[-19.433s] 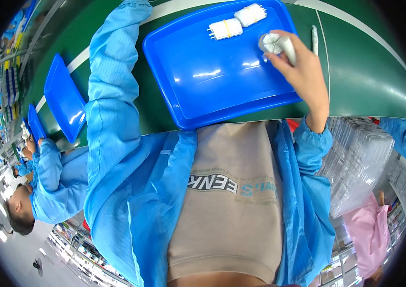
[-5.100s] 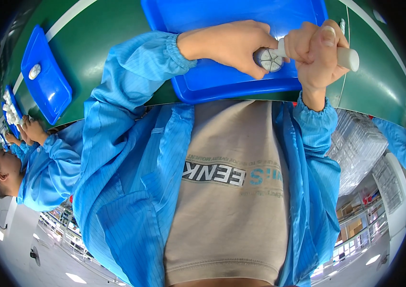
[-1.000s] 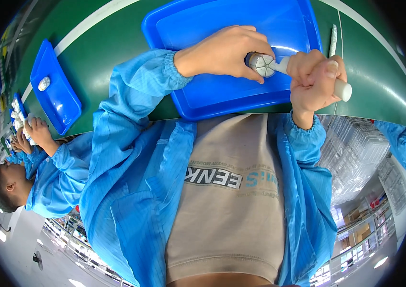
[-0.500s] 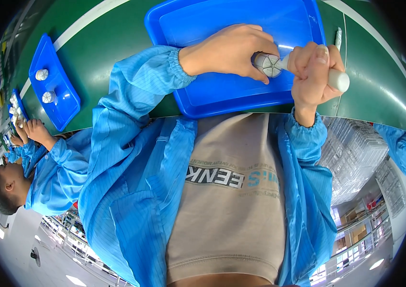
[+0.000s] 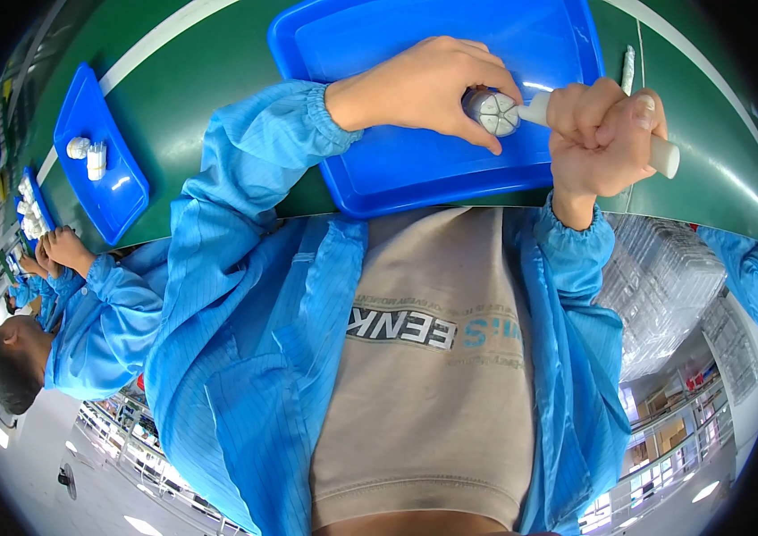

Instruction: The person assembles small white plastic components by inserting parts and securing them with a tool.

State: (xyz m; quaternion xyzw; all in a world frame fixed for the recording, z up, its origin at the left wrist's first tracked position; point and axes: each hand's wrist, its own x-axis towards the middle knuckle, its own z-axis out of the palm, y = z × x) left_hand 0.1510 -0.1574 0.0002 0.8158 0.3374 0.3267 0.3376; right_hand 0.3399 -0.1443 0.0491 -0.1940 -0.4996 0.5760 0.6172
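Over the large blue tray, my left hand is closed around a short round piece. Its end is white and divided into wedge-like segments, with a greyish side partly hidden by my fingers. In a fist, my right hand grips a white cylindrical tool, perhaps a bottle; its narrower white end points at the segmented face. Whether the tip touches the piece I cannot tell. The middle of the tool is hidden by my fingers.
A thin white stick-like thing lies on the green table, right of the tray. At left, a smaller blue tray holds two white round pieces. A person in blue works beyond it. Stacked clear plastic trays stand at right.
My right hand and the white tool have shifted right, and my left hand with the piece slightly left and up. In the side tray, one piece now sits closer to the other.
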